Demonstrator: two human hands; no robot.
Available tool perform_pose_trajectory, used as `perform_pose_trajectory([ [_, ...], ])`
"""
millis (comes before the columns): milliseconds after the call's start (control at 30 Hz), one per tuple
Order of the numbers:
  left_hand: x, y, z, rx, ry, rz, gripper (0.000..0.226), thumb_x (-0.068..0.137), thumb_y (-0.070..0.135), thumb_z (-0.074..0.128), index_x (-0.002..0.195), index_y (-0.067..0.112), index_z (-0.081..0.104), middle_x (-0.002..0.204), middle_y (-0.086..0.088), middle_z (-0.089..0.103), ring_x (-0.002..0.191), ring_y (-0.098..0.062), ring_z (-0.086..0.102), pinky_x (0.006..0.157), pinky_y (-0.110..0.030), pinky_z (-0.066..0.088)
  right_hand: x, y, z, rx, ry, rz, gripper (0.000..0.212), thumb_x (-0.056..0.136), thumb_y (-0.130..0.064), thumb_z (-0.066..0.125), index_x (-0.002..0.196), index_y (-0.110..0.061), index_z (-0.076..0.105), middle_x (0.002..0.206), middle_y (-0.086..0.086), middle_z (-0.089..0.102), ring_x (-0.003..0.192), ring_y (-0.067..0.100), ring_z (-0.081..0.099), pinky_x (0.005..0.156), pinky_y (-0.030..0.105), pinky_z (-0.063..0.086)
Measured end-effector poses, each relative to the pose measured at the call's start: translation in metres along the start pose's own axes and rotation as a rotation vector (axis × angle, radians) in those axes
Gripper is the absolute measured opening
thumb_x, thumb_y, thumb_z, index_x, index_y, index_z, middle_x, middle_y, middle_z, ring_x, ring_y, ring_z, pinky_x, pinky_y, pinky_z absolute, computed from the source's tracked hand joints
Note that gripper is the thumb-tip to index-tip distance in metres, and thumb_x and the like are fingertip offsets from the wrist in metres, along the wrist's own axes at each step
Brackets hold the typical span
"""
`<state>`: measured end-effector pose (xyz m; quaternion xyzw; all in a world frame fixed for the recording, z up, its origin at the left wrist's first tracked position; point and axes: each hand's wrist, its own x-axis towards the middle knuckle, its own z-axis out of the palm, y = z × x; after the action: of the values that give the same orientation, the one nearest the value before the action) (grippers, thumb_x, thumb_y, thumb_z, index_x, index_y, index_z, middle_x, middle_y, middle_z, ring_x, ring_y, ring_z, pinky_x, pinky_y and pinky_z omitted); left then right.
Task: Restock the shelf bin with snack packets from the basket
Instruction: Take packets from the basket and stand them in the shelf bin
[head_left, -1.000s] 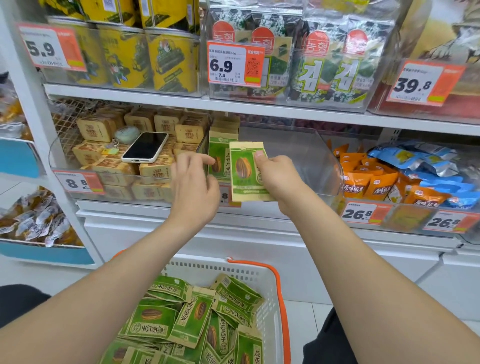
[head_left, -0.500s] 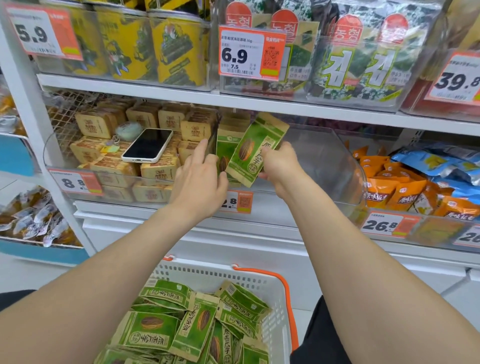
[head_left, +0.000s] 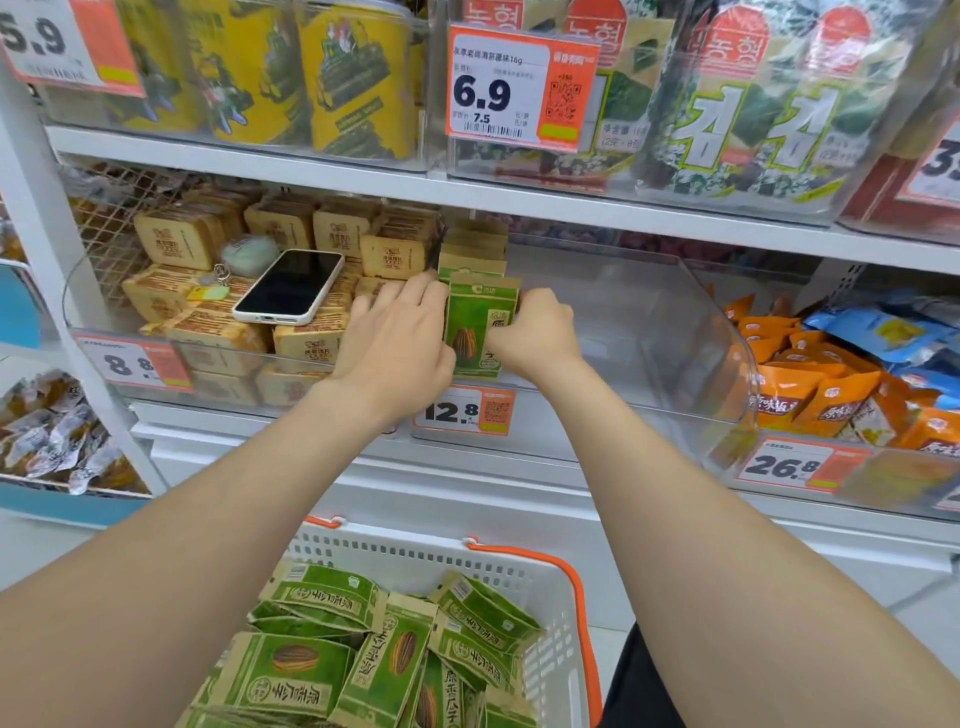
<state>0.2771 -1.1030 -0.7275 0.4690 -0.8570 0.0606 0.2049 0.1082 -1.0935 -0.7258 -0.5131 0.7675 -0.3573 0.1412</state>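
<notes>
Below the shelf bin (head_left: 649, 322), nearest, a white basket (head_left: 550, 587) heaped with green snack packets (head_left: 389, 654). At the bin's front left, one packet (head_left: 480, 325) upright, touched along its left edge by the left hand (head_left: 395, 338), fingers (head_left: 415, 296) close together, and pinched at its right edge by the curled fingers of the right hand (head_left: 535, 338). Behind it, deeper in the bin, a row of like packets (head_left: 472, 249). Left of the bin, a phone (head_left: 288, 286) flat on tan packs (head_left: 218, 332).

A black phone (head_left: 288, 286) lies on tan packs (head_left: 306, 340), beside a green pompom (head_left: 249, 255).
</notes>
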Motion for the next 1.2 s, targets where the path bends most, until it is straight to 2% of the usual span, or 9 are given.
perform_pose_trajectory([
  [133,-0.001,0.003,0.001,-0.101,0.032,0.009,0.046,0.089,0.021,0.054,0.133,0.015,0.041,0.131,-0.008,0.056,0.113,-0.036,0.059,0.089,-0.049,0.039,0.002,-0.005,0.006,0.043,-0.022,0.002,0.011,0.078,-0.029,0.073,0.075,-0.019,0.068,0.084,0.005,0.072,0.091,0.024,0.063,0.073,0.032,0.053],
  [300,-0.002,-0.004,0.006,-0.021,-0.004,-0.011,0.049,0.093,0.028,0.052,0.141,0.019,0.048,0.167,-0.008,0.021,0.126,-0.044,0.047,0.099,-0.054,0.041,0.012,-0.007,0.022,-0.028,-0.061,-0.010,0.036,0.077,-0.047,0.068,0.100,-0.020,0.072,0.104,0.008,0.068,0.092,0.025,0.055,0.073,0.033,0.048],
  [400,-0.003,-0.005,0.009,-0.049,-0.050,-0.024,0.051,0.097,0.031,0.048,0.147,0.023,0.047,0.171,-0.005,0.011,0.130,-0.046,0.045,0.102,-0.057,0.040,0.011,-0.006,0.024,-0.073,-0.083,-0.014,0.044,0.076,-0.054,0.070,0.107,-0.023,0.072,0.107,0.006,0.067,0.086,0.022,0.051,0.071,0.031,0.042],
  [500,-0.004,-0.006,0.010,-0.079,-0.038,-0.025,0.049,0.099,0.031,0.047,0.147,0.023,0.048,0.171,-0.007,0.011,0.132,-0.048,0.045,0.103,-0.059,0.040,0.011,-0.006,0.022,-0.056,-0.099,0.046,0.041,0.074,-0.051,0.076,0.101,-0.022,0.072,0.103,0.004,0.070,0.088,0.022,0.061,0.066,0.029,0.045],
  [667,-0.010,-0.004,0.012,-0.105,0.008,-0.047,0.039,0.106,0.032,0.043,0.142,0.019,0.053,0.167,-0.014,0.020,0.131,-0.046,0.046,0.103,-0.057,0.040,0.007,-0.002,0.018,-0.027,-0.228,0.067,0.036,0.078,-0.044,0.080,0.105,-0.022,0.073,0.105,0.003,0.071,0.097,0.022,0.066,0.074,0.029,0.051],
  [867,-0.022,-0.003,0.012,-0.098,0.099,-0.020,0.036,0.107,0.033,0.044,0.133,0.013,0.059,0.160,-0.016,0.031,0.126,-0.044,0.049,0.101,-0.055,0.043,-0.003,-0.007,0.007,0.028,-0.187,0.048,0.023,0.080,-0.030,0.085,0.094,-0.018,0.071,0.104,0.005,0.071,0.099,0.024,0.066,0.071,0.029,0.050],
  [933,-0.025,-0.002,0.011,-0.116,0.096,-0.014,0.035,0.107,0.035,0.043,0.130,0.014,0.060,0.161,-0.015,0.029,0.124,-0.044,0.049,0.100,-0.054,0.044,-0.006,-0.008,0.005,0.037,-0.169,0.046,0.027,0.079,-0.024,0.086,0.088,-0.019,0.061,0.104,0.005,0.067,0.097,0.023,0.064,0.072,0.031,0.049],
  [1033,-0.025,-0.001,0.009,-0.154,0.061,-0.019,0.037,0.108,0.038,0.039,0.133,0.021,0.062,0.170,-0.008,0.016,0.127,-0.044,0.047,0.102,-0.055,0.043,-0.009,-0.012,0.005,0.018,-0.138,0.036,0.041,0.073,-0.021,0.088,0.097,-0.016,0.055,0.109,0.007,0.062,0.094,0.022,0.057,0.073,0.029,0.046],
  [1200,-0.025,0.002,0.009,-0.148,0.003,-0.026,0.041,0.110,0.041,0.034,0.136,0.026,0.062,0.175,0.000,0.002,0.131,-0.044,0.044,0.103,-0.054,0.042,-0.004,-0.013,0.011,-0.007,-0.084,0.018,0.035,0.076,-0.020,0.086,0.085,-0.019,0.052,0.106,0.008,0.064,0.090,0.024,0.060,0.070,0.031,0.049],
])
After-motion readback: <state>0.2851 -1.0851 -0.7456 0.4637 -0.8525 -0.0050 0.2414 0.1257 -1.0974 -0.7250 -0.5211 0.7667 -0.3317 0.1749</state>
